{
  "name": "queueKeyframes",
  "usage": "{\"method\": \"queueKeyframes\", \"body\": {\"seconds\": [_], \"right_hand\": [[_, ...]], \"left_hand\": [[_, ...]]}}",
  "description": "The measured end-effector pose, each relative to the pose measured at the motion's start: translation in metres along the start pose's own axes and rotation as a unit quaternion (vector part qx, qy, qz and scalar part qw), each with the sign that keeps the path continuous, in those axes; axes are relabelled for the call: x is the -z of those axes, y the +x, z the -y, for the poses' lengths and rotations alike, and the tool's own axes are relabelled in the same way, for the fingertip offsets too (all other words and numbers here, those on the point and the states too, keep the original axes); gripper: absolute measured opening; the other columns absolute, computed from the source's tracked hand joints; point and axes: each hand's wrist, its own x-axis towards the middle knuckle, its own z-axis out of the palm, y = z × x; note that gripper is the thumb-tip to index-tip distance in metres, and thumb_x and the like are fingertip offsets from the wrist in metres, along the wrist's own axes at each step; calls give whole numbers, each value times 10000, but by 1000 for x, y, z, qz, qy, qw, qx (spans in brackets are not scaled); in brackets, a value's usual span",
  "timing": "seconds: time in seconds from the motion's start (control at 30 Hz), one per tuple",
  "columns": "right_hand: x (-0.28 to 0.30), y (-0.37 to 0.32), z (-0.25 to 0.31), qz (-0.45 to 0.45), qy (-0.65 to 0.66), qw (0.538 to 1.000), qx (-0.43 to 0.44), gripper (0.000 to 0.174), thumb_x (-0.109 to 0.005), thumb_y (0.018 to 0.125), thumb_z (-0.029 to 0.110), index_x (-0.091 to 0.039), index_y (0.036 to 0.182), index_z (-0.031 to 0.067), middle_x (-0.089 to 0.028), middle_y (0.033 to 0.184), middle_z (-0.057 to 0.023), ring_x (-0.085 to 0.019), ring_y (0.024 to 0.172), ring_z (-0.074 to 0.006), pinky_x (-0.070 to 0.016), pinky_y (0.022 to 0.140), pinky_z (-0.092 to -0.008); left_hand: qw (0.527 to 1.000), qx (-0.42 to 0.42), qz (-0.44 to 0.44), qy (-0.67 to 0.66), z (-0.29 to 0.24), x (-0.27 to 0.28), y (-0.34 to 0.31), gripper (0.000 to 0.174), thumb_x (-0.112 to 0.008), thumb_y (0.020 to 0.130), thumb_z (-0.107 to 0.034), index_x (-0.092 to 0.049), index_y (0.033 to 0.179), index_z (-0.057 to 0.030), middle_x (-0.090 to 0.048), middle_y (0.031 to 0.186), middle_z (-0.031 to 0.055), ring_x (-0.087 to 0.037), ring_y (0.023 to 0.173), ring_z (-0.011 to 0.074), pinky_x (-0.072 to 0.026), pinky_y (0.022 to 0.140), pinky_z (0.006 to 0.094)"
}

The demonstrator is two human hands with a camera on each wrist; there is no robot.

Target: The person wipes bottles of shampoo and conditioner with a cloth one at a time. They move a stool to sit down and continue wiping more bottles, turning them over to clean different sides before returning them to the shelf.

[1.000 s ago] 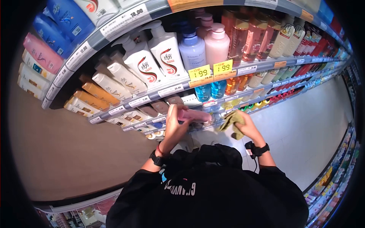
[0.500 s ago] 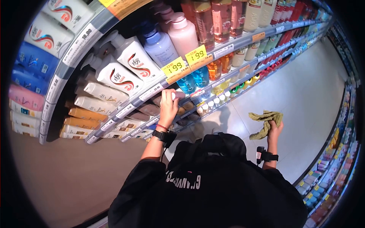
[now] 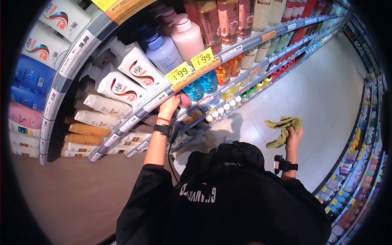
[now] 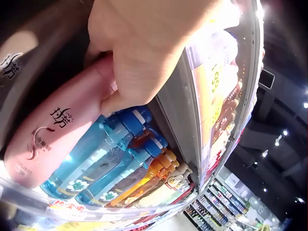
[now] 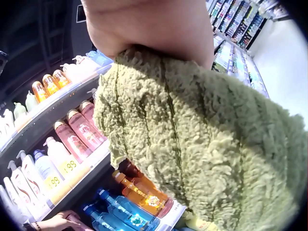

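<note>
A: Where is the pink bottle (image 4: 55, 127)?

B: In the row on the lower shelf (image 4: 96, 211), its lettered front beside two blue bottles (image 4: 91, 154). A dark brown bottle (image 4: 21, 53) lies on its other side.

A: And the left hand (image 3: 168, 105)?

B: Its grip is partly closed, thumb and bent fingers around the upper end of the pink bottle. The bottle's wall is opaque; its contents cannot be seen.

A: Which containers show their contents?

B: The blue bottles, clear-walled and blue-capped, hold blue liquid. Just beyond them, orange bottles (image 5: 144, 195) hold orange liquid. On the shelf above, tall clear bottles (image 3: 228, 20) hold pink liquid.

A: What else does that upper shelf carry?

B: White pump bottles (image 3: 122, 87), a pale violet pump bottle (image 3: 163, 55) and a pale pink pump bottle (image 3: 188, 38), all opaque. Two yellow price tags (image 3: 180, 74) are fixed to the shelf's front edge.

A: The right hand (image 3: 294, 139)?

B: It is held out over the floor (image 3: 253, 163), well apart from the left. Its grip is closed on a green ribbed cloth (image 5: 192, 139), whose folds spread out beyond the fingers.
</note>
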Motion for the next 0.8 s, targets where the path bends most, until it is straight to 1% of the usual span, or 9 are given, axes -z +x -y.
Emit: {"method": "queueKeyframes", "body": {"seconds": [0.03, 0.23, 0.27, 0.37, 0.4, 0.5, 0.6, 0.7, 0.8], "right_hand": [[-1, 1, -1, 7, -5, 1000, 1, 132, -527, 718, -23, -553, 847, -25, -566, 775, -31, -515, 677, -115, -427, 624, -247], [-14, 8, -2, 39, 7, 999, -19, 141, -524, 720, -16, -552, 858, -25, -566, 787, -35, -519, 695, -117, -430, 629, -250], [-17, 8, -1, 46, 10, 999, -25, 141, -522, 721, -16, -551, 858, -25, -565, 786, -36, -519, 696, -118, -429, 629, -249], [-25, 10, 2, 72, -4, 997, -24, 140, -517, 721, -18, -547, 857, -26, -562, 783, -38, -517, 693, -119, -430, 630, -248], [-27, 11, 2, 74, -3, 997, -28, 139, -517, 721, -17, -545, 857, -26, -562, 784, -38, -516, 692, -119, -431, 629, -248], [-34, 14, 2, 82, -4, 996, -28, 138, -515, 722, -14, -542, 857, -25, -560, 784, -38, -513, 689, -117, -432, 627, -249], [-37, 15, 2, 90, -6, 996, -16, 139, -515, 722, -12, -541, 858, -24, -557, 781, -36, -511, 683, -116, -432, 622, -248], [-35, 15, 2, 93, -3, 996, -17, 140, -514, 720, -12, -541, 857, -23, -555, 776, -35, -510, 676, -117, -431, 618, -248], [-29, 15, 2, 86, -15, 996, -32, 141, -504, 715, -5, -542, 850, -18, -552, 756, -35, -509, 666, -118, -429, 609, -248]], "left_hand": [[999, -26, -18, 11, 4, -3, 2, 341, -515, 857, -298, -582, 1092, -59, -600, 1047, 191, -554, 982, 373, -429, 851, 437], [997, -47, -30, 62, 8, 3, -11, 322, -515, 857, -274, -583, 1105, -79, -590, 1075, 175, -545, 1002, 356, -425, 860, 435], [997, -47, -12, 59, 19, -2, -9, 344, -509, 882, -317, -567, 1120, -75, -577, 1102, 175, -537, 1020, 354, -422, 864, 416], [996, -55, -35, 66, 19, 2, -13, 333, -497, 889, -305, -567, 1124, -81, -574, 1111, 172, -533, 1026, 350, -417, 876, 413], [996, -51, -54, 55, 18, 1, -12, 305, -503, 857, -274, -597, 1072, -77, -590, 1082, 165, -546, 996, 354, -423, 858, 441], [987, -79, -99, 101, 16, 1, -8, 309, -504, 853, -271, -597, 1069, -71, -594, 1065, 172, -547, 990, 358, -427, 851, 436], [985, -90, -128, 76, 18, -1, -4, 308, -506, 847, -266, -598, 1058, -62, -596, 1052, 174, -548, 981, 360, -428, 846, 437], [993, -62, -78, 70, 11, 6, -8, 311, -506, 846, -262, -596, 1059, -54, -592, 1059, 179, -550, 975, 356, -427, 847, 439], [995, -26, -71, 64, -9, 20, -26, 348, -516, 841, -258, -570, 1065, 3, -592, 1016, 218, -543, 973, 376, -400, 869, 461]]}}
